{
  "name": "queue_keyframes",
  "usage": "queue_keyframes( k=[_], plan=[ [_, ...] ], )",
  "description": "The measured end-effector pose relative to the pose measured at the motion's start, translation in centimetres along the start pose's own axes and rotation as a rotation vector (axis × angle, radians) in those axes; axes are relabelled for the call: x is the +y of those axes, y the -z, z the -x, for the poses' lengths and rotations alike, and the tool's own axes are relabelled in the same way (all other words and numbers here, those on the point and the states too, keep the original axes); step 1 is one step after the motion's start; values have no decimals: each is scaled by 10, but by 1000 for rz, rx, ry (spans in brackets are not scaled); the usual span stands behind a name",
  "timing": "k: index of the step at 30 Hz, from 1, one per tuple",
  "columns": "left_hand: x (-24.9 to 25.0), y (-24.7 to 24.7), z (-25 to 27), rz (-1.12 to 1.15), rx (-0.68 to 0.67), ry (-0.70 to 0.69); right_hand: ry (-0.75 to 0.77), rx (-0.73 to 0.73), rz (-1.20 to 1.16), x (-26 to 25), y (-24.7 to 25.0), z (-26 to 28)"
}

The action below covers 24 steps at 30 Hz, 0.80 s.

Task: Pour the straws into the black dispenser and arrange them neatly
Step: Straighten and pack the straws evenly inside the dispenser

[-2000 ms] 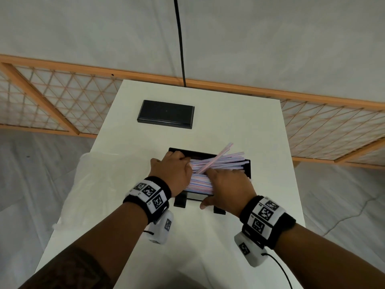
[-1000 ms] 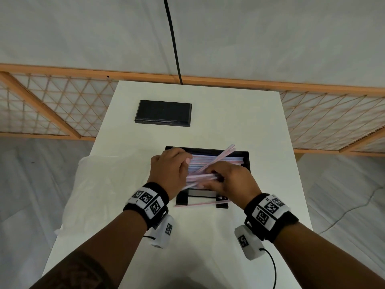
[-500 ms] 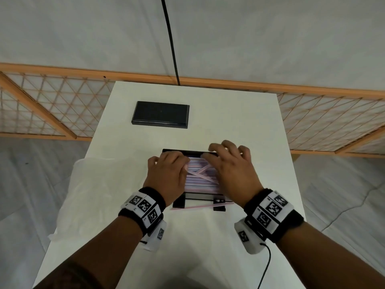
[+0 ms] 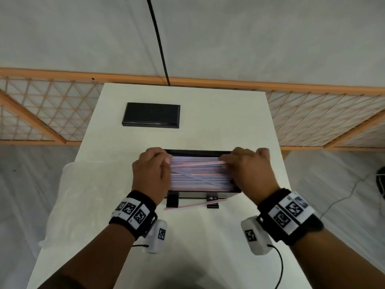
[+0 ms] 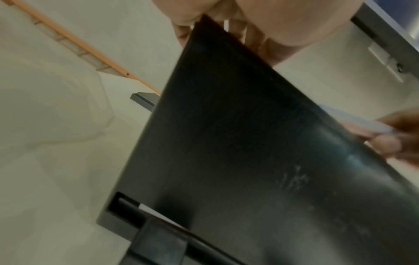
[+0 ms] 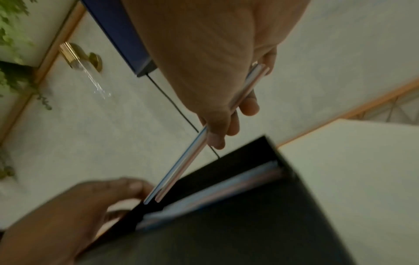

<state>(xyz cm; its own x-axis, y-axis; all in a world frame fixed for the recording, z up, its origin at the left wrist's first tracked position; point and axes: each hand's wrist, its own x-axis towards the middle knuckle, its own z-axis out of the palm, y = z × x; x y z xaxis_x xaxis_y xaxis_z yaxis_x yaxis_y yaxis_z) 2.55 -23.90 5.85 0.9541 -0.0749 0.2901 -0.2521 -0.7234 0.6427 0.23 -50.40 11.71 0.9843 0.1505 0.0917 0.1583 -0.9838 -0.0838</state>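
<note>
The black dispenser point(image 4: 198, 152) stands mid-table, filled with pink, blue and white straws point(image 4: 200, 176) lying mostly lengthwise; one or two cross the pile diagonally. My left hand point(image 4: 164, 161) curls around the dispenser's left end, thumb by the straw ends. At the right end my right hand point(image 4: 227, 161) pinches two straws point(image 6: 188, 161) between thumb and fingers, held just above the pile. One stray pink straw point(image 4: 193, 205) lies on the table against the dispenser's front feet. The wrist views show the dispenser's dark wall point(image 5: 249, 143) close up.
The dispenser's black lid point(image 4: 151, 115) lies flat at the back left of the white table point(image 4: 208, 236). A clear plastic bag point(image 4: 89, 195) hangs over the table's left edge. A wooden lattice rail runs behind the table.
My right hand has moved from the middle of the pile to its right end and now pinches two straws. The pile lies flatter. My left hand has stayed at the left end.
</note>
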Motion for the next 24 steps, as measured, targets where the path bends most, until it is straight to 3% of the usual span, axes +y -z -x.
queue_keyframes(
  k=[3,5,7,8,10,12,13,19,24],
  plan=[
    [9,5,-5,4,-10,-48,21,-54,-112,-20,-23,2],
    [12,5,-6,-95,-147,-183,39,53,-217,-27,-21,10],
    [11,1,-6,-191,-272,-270,177,157,-392,-40,-13,26],
    [10,-1,-5,-216,-298,-283,263,121,-445,-49,-11,36],
    [11,-4,-5,-248,-316,-261,324,-152,-376,-68,-20,54],
    [12,-5,-6,-273,-330,-238,227,-503,-118,-84,-45,63],
    [12,-5,-6,-276,-331,-241,183,-601,-15,-88,-59,63],
    [6,-4,-8,-129,-326,-241,51,-653,99,-93,-92,51],
    [2,9,-6,-149,-355,-212,34,-654,136,-85,-51,55]
  ],
)
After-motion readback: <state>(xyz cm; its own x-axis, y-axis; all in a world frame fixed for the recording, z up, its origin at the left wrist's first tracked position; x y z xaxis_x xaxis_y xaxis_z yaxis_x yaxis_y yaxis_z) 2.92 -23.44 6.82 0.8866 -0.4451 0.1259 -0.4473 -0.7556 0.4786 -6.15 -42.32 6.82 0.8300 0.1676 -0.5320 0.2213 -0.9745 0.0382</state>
